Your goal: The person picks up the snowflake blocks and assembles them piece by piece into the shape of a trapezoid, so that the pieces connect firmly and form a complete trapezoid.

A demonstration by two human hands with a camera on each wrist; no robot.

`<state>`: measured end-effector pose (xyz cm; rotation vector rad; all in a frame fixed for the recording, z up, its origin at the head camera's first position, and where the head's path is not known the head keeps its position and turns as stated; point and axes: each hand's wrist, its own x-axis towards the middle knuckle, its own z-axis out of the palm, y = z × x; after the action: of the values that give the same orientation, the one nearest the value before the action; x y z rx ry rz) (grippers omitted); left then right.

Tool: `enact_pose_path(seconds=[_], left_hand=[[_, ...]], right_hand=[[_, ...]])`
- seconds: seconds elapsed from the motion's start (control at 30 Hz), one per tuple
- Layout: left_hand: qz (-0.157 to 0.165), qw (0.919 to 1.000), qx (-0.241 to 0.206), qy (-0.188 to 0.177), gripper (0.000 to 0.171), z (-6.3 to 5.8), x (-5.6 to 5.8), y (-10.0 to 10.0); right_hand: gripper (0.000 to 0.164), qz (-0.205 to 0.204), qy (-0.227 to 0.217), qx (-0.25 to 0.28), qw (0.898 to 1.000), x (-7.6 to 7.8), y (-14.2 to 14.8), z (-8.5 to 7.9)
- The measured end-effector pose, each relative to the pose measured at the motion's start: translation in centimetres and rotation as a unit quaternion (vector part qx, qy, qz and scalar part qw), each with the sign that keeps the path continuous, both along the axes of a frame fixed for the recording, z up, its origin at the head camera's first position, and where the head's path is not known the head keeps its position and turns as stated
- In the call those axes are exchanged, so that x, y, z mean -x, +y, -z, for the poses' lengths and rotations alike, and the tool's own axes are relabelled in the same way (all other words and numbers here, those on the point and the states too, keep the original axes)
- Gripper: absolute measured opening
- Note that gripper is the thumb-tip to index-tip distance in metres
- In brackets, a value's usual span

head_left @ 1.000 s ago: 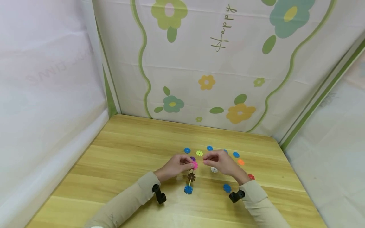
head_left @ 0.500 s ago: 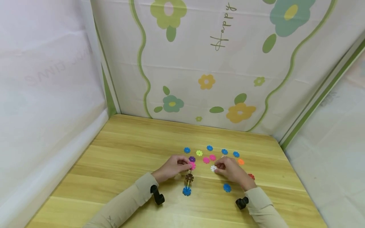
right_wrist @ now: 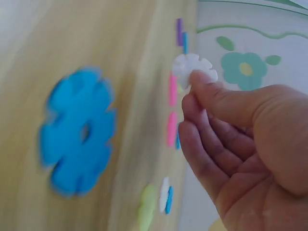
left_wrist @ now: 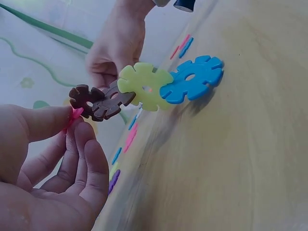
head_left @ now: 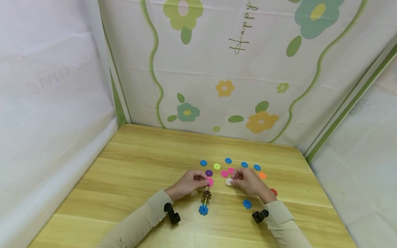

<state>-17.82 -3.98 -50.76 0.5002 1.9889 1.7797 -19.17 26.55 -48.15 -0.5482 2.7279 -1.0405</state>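
1. The left hand [head_left: 187, 183] pinches a bright pink, flower-shaped plastic disc [head_left: 210, 182] between thumb and fingertips.
2. From that disc a linked chain runs toward the person: two notched brown plastic discs [left_wrist: 108, 109], a pale yellow-green plastic disc [left_wrist: 132, 79], and a blue plastic disc [left_wrist: 199, 85] at the end. Whether the end disc touches the table I cannot tell.
3. The right hand [head_left: 250, 182] grips a white, notched plastic disc [head_left: 228, 181] between thumb and forefinger, to the right of the chain and apart from it.
4. Just beyond the right fingertips, a pair of flat pink plastic discs [head_left: 224, 174] lies on the wood-grain table [head_left: 149, 151].
5. A purple plastic disc [head_left: 209, 173] lies just beyond the left fingertips; a bright yellow plastic disc [head_left: 216, 166] sits farther back.
6. Four blue plastic discs [head_left: 228, 160] spread across the back, with an orange plastic disc [head_left: 262, 175] near the rightmost.
7. A red plastic disc [head_left: 274, 192] shows beside the right wrist.
8. Black wrist devices [head_left: 172, 213] sit at both beige fabric cuffs [head_left: 159, 199].
9. Behind stands a white, flower-printed fabric panel [head_left: 198, 69].
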Motion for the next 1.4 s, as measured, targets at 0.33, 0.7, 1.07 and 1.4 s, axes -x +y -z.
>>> enact_pose_path(seconds=[0.33,0.7,1.07,1.4], left_hand=[[0.005,0.9999,-0.009,-0.003,0.022,-0.3,-0.2,0.1],[-0.002,1.0,-0.007,0.001,0.02,-0.5,-0.2,0.1],[0.008,0.9999,-0.01,-0.003,0.02,-0.5,-0.1,-0.1],[-0.019,0.9993,-0.03,-0.011,0.017,-0.7,-0.6,0.5]], right_hand=[[0.009,0.004,0.018,0.166,0.986,-0.1,-2.6,-0.4],[0.004,-0.046,0.047,0.235,0.97,-0.3,-4.9,0.1],[0.007,-0.063,0.048,0.251,0.965,-0.3,-5.0,0.4],[0.02,-0.051,0.058,0.269,0.96,-0.8,-5.8,1.2]])
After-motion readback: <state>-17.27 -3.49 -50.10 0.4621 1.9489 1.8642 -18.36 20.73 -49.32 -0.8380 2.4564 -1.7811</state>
